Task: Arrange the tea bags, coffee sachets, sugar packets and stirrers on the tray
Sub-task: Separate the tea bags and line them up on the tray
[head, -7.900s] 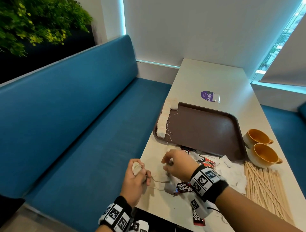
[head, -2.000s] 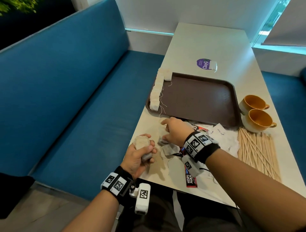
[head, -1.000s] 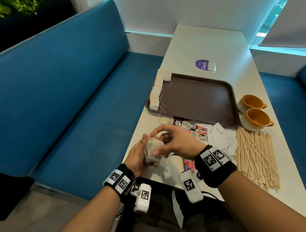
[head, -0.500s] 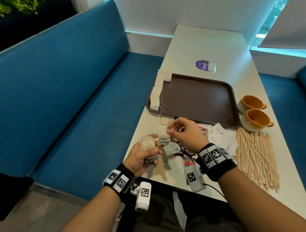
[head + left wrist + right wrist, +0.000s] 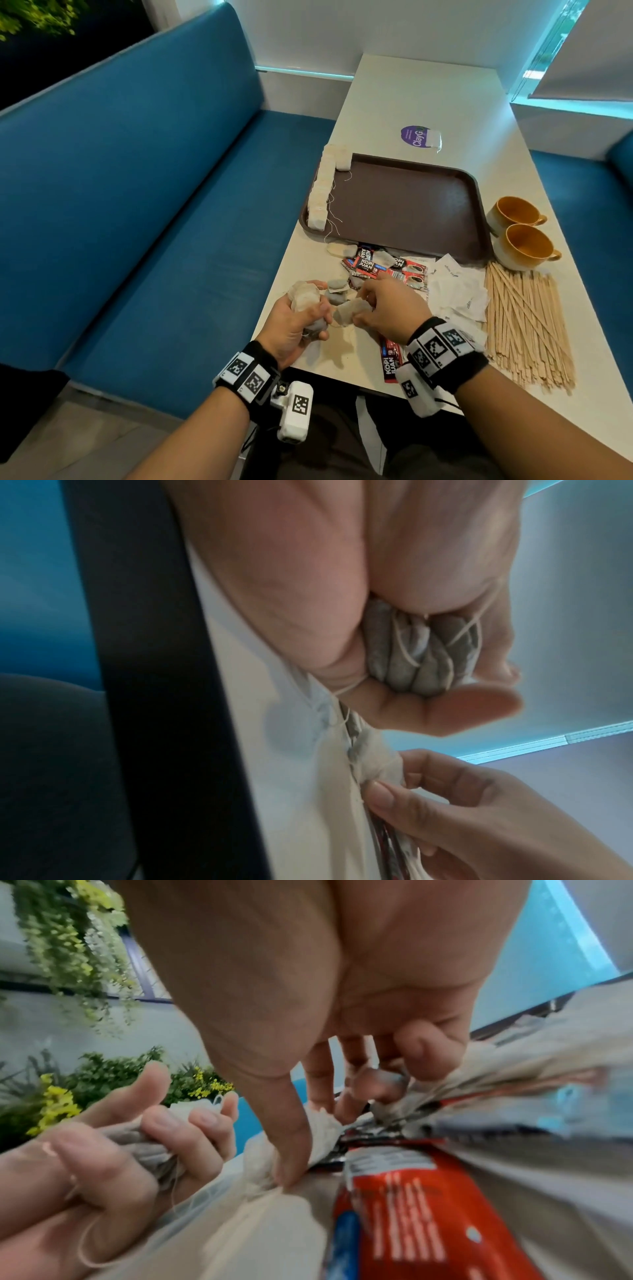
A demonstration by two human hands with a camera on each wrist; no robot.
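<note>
My left hand (image 5: 301,317) grips a bunch of tea bags (image 5: 304,297) at the table's near left edge; the left wrist view shows them (image 5: 419,653) squeezed in my fist. Just to its right, my right hand (image 5: 383,308) pinches one tea bag (image 5: 349,311) between thumb and fingers, low over the table; the same tea bag (image 5: 320,1133) shows in the right wrist view. A brown tray (image 5: 411,205) lies beyond, with a row of tea bags (image 5: 322,192) along its left rim. Loose tea bags (image 5: 337,291) and red coffee sachets (image 5: 366,263) lie between my hands and the tray.
White sugar packets (image 5: 455,291) and a spread of wooden stirrers (image 5: 527,318) lie to the right. Two orange-lined cups (image 5: 520,236) stand by the tray's right edge. A purple sticker (image 5: 416,136) sits beyond the tray. A blue bench (image 5: 137,205) runs along the left.
My right hand has come back from the sachet pile toward my left hand and now pinches a tea bag. The left hand keeps its bunch, nearly still.
</note>
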